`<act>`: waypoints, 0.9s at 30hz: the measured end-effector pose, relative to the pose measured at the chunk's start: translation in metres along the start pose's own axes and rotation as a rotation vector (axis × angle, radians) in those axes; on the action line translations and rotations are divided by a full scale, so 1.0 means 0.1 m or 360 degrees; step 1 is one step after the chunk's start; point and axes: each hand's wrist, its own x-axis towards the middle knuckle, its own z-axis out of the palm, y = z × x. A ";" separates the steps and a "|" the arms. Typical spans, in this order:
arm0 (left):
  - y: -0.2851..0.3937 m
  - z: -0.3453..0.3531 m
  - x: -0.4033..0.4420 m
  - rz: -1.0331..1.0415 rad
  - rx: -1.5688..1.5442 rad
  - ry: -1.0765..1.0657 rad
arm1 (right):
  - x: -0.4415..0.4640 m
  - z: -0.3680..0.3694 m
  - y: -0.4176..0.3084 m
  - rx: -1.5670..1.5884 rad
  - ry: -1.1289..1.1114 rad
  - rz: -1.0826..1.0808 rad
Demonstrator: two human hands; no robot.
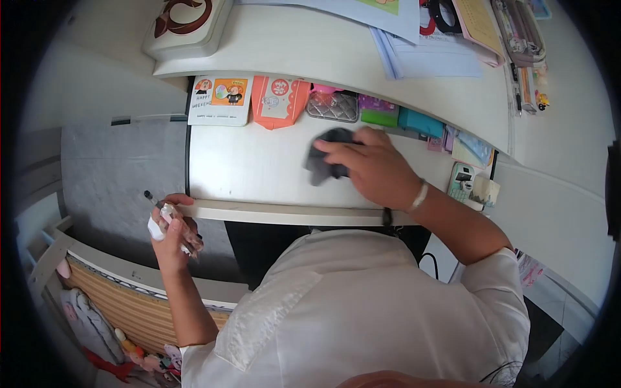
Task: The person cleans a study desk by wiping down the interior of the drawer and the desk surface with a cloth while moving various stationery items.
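My right hand point(378, 165) is closed on a dark grey cloth point(333, 155), slightly blurred, on the white bottom of an open drawer point(259, 168). My left hand point(171, 236) is at the drawer's front left corner, its fingers wrapped round several small items, among them a pen point(150, 196) and something white and clear. Along the drawer's back lie a white card point(220, 116), an orange-red envelope point(279, 100), a quilted dark case point(333, 107), a green item point(380, 117) and a teal pouch point(420, 123). A pale green calculator point(461, 181) lies at the right end.
On the white desk point(291, 48) above the drawer are a white case point(187, 29), papers point(433, 58), scissors point(445, 16) and pencil cases point(521, 32). At the lower left stands a bed frame point(149, 278) with a striped mat and soft toys point(139, 352).
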 end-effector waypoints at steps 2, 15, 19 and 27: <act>0.00 0.00 0.03 0.0022 -0.0034 -0.0026 | -0.30 -0.14 0.09 0.0024 -0.0146 0.0182; -0.13 -0.05 0.02 0.0065 -0.0020 0.0064 | -0.51 -0.18 0.12 0.0037 0.0010 0.0252; -0.08 -0.07 0.01 0.0001 0.0020 0.0045 | -0.01 -0.01 0.00 -0.0024 0.0130 0.0035; -0.15 -0.10 0.01 0.0037 -0.0001 -0.0004 | -0.40 -0.16 0.13 -0.0007 0.0098 0.0258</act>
